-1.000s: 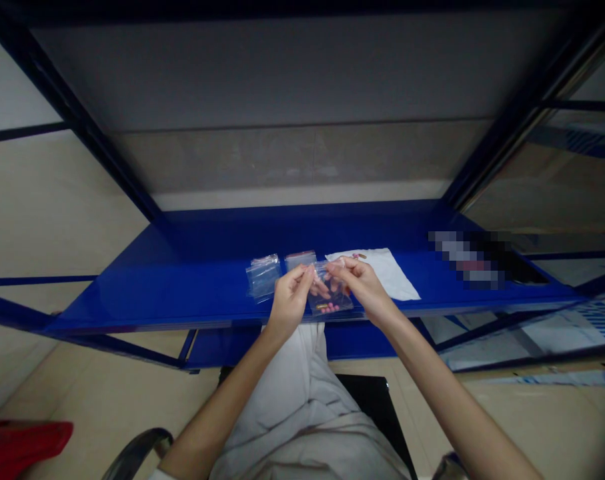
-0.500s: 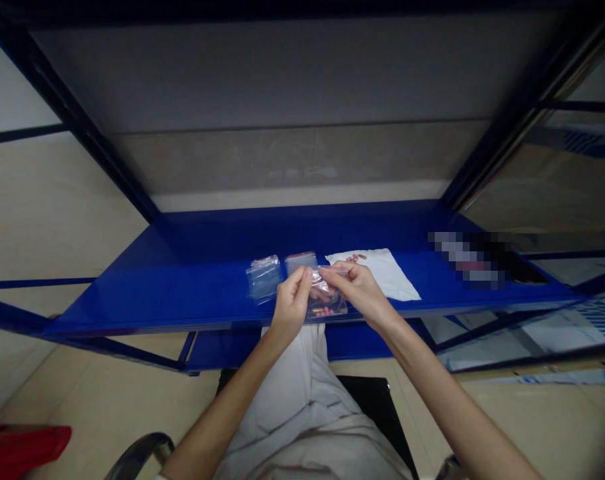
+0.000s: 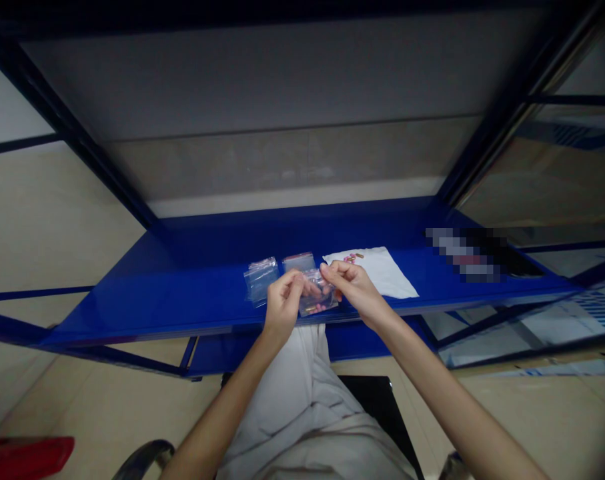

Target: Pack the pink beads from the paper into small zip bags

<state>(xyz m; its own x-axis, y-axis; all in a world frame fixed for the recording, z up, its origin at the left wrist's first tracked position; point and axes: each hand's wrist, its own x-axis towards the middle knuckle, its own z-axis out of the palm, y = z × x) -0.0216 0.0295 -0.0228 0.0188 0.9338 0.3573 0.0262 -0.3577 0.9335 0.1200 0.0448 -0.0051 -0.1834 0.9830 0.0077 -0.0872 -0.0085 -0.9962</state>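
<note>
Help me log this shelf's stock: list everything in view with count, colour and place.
Held bag: one, clear, between both hands
Bagged pills: several, pink and brown, at its bottom
Sheet: one, white, right of bag piles
Loose pills: several, pink and brown, on sheet
Bag piles: two, clear, left of sheet
Rack: one, blue, across view
Dark item: count unclear, black, pixelated, right end
Red object: one, red, lower left
Chair: one, black, below
Printed sheeting: count unclear, white and blue, right
Trousers: one pair, pale, below rack
Left hand, right hand: one each, pinching held bag

Clear bags (image 3: 262, 280), white sheet (image 3: 396, 277), blue shelf (image 3: 182, 280)
</note>
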